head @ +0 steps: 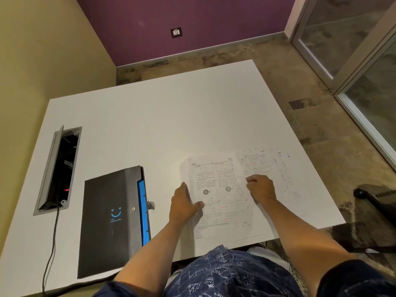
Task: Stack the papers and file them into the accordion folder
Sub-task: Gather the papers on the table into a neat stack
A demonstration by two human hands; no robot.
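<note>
A stack of printed papers (220, 189) lies on the white table (150, 125) near its front edge. More printed sheets (276, 166) fan out to the right from under it. My left hand (184, 204) rests flat on the stack's left edge, thumb on the top sheet. My right hand (260, 186) presses down on the stack's right side, fingers curled. The black accordion folder (111, 219) lies shut to the left of the papers, with blue dividers (143, 209) showing along its right side.
An open cable box (59, 168) is set into the table at the left, and a black cable (50, 251) runs from it toward me. A dark chair part (372, 200) sits off the table's right edge. A beige wall stands close on the left.
</note>
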